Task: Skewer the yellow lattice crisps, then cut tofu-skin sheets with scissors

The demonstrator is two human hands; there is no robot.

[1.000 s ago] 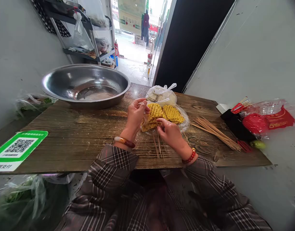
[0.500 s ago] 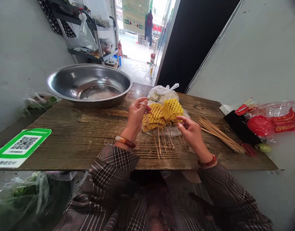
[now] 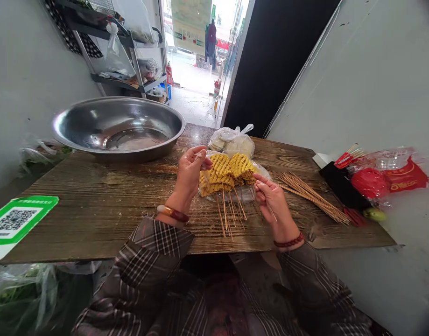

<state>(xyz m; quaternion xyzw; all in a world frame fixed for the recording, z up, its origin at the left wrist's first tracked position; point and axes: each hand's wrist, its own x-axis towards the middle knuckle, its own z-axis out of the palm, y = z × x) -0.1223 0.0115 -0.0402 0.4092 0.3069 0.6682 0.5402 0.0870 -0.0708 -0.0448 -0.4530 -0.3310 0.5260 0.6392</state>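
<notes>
- Yellow skewered slices (image 3: 217,170), piled on the desk (image 3: 112,224).
- Green card (image 3: 20,226) with QR code; Chinese writing, partly cut off.
- Red packet (image 3: 406,177), lettering unclear.
- Left hand (image 3: 189,170): its grip I cannot tell.
- Right hand (image 3: 270,198): grip holds one stick (image 3: 274,217).

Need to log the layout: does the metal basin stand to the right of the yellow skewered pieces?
No, the metal basin stands left of the yellow skewered pieces on the wooden table.

Daylight glares through the overexposed doorway (image 3: 191,60) at twelve o'clock; the basin (image 3: 95,115) gleams at ten; below the bench (image 3: 105,200), six is dim.
</notes>
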